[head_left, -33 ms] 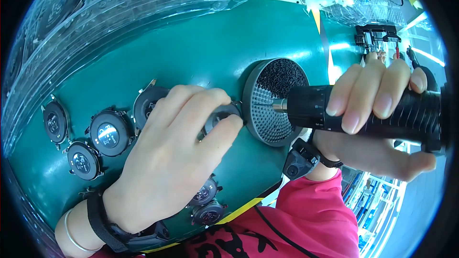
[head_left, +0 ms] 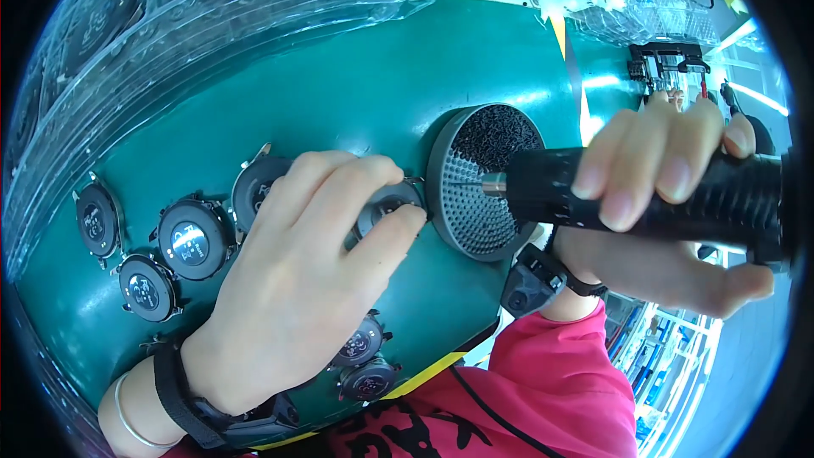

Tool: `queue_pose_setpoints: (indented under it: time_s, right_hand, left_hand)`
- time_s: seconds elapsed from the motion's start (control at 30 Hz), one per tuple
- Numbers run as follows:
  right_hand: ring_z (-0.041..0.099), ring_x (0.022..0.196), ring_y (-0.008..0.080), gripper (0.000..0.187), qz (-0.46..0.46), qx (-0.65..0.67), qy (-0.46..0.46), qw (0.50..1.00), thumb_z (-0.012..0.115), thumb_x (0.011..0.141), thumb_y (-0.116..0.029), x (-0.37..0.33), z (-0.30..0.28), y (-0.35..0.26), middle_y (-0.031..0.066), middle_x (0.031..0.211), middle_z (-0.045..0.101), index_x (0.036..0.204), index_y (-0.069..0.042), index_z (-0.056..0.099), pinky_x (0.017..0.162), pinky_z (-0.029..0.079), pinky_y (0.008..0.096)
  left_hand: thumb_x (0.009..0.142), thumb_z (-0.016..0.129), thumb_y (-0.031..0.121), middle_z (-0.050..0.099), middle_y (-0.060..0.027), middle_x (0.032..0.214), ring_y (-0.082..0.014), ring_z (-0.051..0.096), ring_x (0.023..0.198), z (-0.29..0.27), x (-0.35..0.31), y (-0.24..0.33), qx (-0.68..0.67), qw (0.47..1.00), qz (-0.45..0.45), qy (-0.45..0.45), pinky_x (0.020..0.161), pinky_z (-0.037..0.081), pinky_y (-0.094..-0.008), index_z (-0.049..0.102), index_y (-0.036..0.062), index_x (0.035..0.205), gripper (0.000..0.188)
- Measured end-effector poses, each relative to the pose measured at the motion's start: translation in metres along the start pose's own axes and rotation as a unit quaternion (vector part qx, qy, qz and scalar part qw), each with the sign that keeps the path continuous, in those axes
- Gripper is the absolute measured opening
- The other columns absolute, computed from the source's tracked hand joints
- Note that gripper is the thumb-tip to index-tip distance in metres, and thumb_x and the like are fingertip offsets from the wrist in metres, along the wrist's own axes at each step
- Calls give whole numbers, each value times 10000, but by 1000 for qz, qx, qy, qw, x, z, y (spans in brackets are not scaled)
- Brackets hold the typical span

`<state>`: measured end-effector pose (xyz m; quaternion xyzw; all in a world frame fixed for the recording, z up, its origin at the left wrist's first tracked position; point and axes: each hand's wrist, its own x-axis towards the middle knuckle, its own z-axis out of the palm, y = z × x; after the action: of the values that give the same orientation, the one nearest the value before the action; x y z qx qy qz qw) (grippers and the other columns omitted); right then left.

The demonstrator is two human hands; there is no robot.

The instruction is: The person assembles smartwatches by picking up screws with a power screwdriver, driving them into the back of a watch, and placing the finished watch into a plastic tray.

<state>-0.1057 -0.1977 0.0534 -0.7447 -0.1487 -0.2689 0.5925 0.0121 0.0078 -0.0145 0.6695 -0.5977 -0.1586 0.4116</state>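
against the frame just before, almost nothing has changed: both hands keep their places at the round gray screw dish (head_left: 436,178), so the work looks to be at the same stage. the right hand (head_left: 653,170), right of the dish, is wrapped around a black electric screwdriver (head_left: 551,195), its metal bit (head_left: 494,184) over the dish's dimpled plate; whether it touches is unclear. the left hand (head_left: 292,288) grips a smartwatch case (head_left: 390,203) between thumb and fingers, just left of the dish. inside the dish, small black screws (head_left: 500,134) are heaped at the far side, while the near side shows dimples. beyond the dish, to the upper left, clear plastic trays (head_left: 280,4) hold dark round watch parts (head_left: 110,21). more smartwatch cases (head_left: 193,237) lie well left of the dish.
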Motion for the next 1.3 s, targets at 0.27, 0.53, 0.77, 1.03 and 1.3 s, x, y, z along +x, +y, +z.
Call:
queue_pose_setpoints:
  time_s: [0.27,0.53,0.77,1.03,1.3]
  right_hand:
    - [599,597,192,913,-17,-7,32,999,673,787,-731,-8,-8,1,97,937,573,1253,21,450,499,535,352]
    - [605,593,187,902,-48,-7,53,997,698,784,-707,-11,-5,1,99,920,566,1243,22,428,501,541,344]
    - [610,589,183,896,-77,-6,68,995,720,782,-686,-12,-2,-1,101,906,561,1234,22,409,502,546,337]
    - [619,606,174,871,-65,34,73,995,763,786,-625,-11,-5,-7,98,913,559,1221,31,391,503,542,307]
    - [622,635,174,869,-62,41,82,994,779,783,-607,-11,6,-6,94,921,555,1229,30,391,534,542,304]
  left_hand:
    - [669,757,-20,580,-141,1246,-379,570,1077,-1,4,5,-5,1000,-15,1,900,485,-470,692,78,1078,426]
    - [666,749,-27,581,-142,1255,-380,569,1081,0,3,2,-5,1000,-11,-2,899,487,-466,686,77,1088,440]
    - [673,754,-24,582,-138,1255,-378,568,1083,1,1,1,-1,1000,-9,3,901,488,-464,679,68,1093,436]
    - [675,758,-32,582,-135,1254,-375,568,1086,2,1,1,2,1000,-8,5,905,489,-459,670,63,1095,440]
    - [676,762,-35,586,-134,1244,-366,573,1063,2,1,1,1,1000,-10,8,888,494,-444,675,64,1099,443]
